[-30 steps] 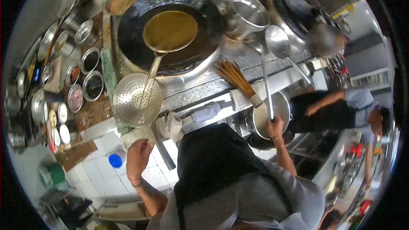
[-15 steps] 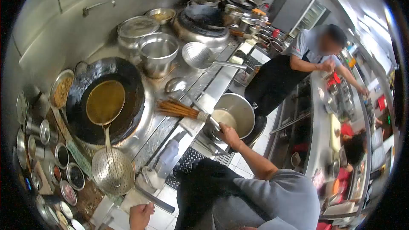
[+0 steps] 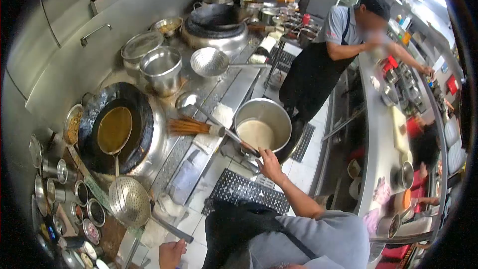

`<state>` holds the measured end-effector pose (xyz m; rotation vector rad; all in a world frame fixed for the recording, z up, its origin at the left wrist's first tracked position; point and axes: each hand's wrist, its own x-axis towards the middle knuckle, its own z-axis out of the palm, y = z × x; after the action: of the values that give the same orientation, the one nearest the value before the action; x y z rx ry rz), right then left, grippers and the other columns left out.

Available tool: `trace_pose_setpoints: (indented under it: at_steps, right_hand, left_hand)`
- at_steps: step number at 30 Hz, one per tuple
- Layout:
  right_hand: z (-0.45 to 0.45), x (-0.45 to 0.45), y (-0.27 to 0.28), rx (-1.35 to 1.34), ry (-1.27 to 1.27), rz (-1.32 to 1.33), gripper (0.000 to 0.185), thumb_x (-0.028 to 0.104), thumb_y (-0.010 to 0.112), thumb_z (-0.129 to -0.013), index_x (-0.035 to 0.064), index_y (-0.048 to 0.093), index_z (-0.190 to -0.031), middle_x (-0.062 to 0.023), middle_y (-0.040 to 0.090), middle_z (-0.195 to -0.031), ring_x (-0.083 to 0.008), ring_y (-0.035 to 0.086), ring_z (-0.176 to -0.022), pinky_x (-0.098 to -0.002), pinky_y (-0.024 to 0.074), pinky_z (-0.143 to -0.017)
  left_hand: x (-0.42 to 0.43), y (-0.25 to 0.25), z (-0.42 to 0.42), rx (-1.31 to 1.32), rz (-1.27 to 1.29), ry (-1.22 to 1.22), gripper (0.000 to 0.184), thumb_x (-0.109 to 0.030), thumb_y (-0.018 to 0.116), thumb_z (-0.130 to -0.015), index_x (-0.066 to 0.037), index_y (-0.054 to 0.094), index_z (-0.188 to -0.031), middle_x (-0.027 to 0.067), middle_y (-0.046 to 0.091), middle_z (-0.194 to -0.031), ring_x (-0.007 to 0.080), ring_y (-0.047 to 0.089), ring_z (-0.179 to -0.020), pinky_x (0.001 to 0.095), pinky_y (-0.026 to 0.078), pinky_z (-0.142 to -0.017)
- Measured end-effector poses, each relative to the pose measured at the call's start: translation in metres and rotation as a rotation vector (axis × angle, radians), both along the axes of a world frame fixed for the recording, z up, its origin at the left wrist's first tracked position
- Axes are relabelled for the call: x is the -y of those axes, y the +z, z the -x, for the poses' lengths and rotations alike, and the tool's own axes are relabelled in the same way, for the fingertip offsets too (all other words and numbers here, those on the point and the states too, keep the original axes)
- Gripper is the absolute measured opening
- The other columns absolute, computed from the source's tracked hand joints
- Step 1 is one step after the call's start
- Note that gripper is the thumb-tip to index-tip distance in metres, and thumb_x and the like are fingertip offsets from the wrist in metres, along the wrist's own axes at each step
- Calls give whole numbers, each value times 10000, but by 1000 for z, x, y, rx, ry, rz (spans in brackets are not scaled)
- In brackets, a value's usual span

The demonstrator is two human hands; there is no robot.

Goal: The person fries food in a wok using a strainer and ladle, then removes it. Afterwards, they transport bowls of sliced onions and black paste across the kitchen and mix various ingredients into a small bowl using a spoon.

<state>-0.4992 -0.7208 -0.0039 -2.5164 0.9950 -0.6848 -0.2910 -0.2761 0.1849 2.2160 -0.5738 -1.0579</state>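
My right hand (image 3: 270,165) is open beside the handle end of a ladle (image 3: 219,123), its fingertips at the handle. The ladle lies across the counter edge, its bowl on the steel. Just beyond my hand is a deep pot (image 3: 263,124) with pale liquid. Low in the view, my left hand (image 3: 172,254) is closed with nothing visible in it, near a dark handle (image 3: 174,230). A perforated strainer (image 3: 129,201) lies in front of a wok (image 3: 142,142), where a mesh skimmer (image 3: 115,129) rests over oil. A bamboo brush (image 3: 191,127) lies by the ladle.
Another person (image 3: 323,55) in a black apron stands at the right, reaching toward a long counter (image 3: 374,169). Behind the brush are a steel pot (image 3: 162,69) and a second perforated ladle (image 3: 210,63). Small bowls (image 3: 95,211) fill the left. A black mat (image 3: 244,192) covers part of the floor.
The view has swung toward the right side of the kitchen. My right hand has loosened from the ladle handle, its fingers now spread. The ladle has come to lie across the counter edge.
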Motion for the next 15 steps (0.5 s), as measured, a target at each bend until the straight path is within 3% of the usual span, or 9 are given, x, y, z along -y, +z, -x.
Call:
trace_pose_setpoints:
  at_steps: [4,6,7,10,11,12,13,14,15]
  right_hand:
    - [12,-17,-1,60,-2,-75,550,71,709,-805,-21,506,-1308,-258,559,-1151,-420,561,-1059,-466,466,-915]
    - [14,-27,7,111,15,-115,533,52,687,-811,-19,506,-1307,-252,546,-1146,-424,558,-1045,-474,462,-911]
    - [14,-28,2,78,30,-130,515,33,665,-812,-18,508,-1300,-246,531,-1135,-427,554,-1028,-478,464,-901]
    - [11,-34,1,103,70,-141,518,5,654,-793,-12,519,-1293,-242,547,-1149,-426,555,-1049,-470,469,-903]
    - [10,-31,-15,100,88,-26,505,4,661,-786,-8,538,-1276,-235,567,-1163,-421,558,-1070,-469,463,-921]
    - [7,-24,-28,116,143,81,492,3,667,-779,-5,558,-1259,-228,587,-1176,-415,560,-1091,-469,457,-939]
    - [6,-26,-14,175,166,-19,471,5,682,-771,-1,592,-1233,-215,614,-1197,-399,562,-1123,-466,438,-978]
    - [6,-24,-13,103,174,8,480,16,696,-767,-1,600,-1237,-211,613,-1210,-385,566,-1126,-456,432,-987]
    - [-2,-26,2,87,221,29,388,-7,631,-804,-20,602,-1191,-236,603,-1124,-413,577,-1030,-462,453,-933]
  left_hand:
    - [-23,-3,48,-162,-19,167,392,-365,631,-954,4,704,-842,39,592,-636,116,503,-565,286,430,-544]
    - [-52,-19,71,-221,23,200,349,-348,635,-956,-17,719,-883,30,582,-638,99,495,-564,274,418,-528]
    - [-74,-36,84,-273,195,201,350,-355,676,-934,-11,717,-977,16,588,-641,110,483,-546,282,415,-518]
    - [-73,-26,128,-210,-72,356,366,-291,669,-925,55,723,-818,110,707,-691,164,661,-616,329,536,-617]
    - [-80,-31,139,-260,-32,407,278,-212,692,-905,38,706,-784,95,678,-641,122,650,-587,273,529,-598]
    - [-97,-43,149,-14,111,99,268,-199,683,-911,38,706,-787,102,686,-652,144,644,-574,293,512,-566]
    - [-83,-34,157,-237,-71,362,333,-265,669,-921,22,706,-755,130,681,-649,203,639,-553,331,494,-557]
    - [-75,-19,164,-95,-306,197,418,-349,638,-932,3,699,-716,161,653,-639,256,623,-552,368,473,-566]
    - [-71,-12,169,-47,-227,167,470,-406,607,-940,-11,698,-701,182,630,-636,275,625,-568,384,474,-589]
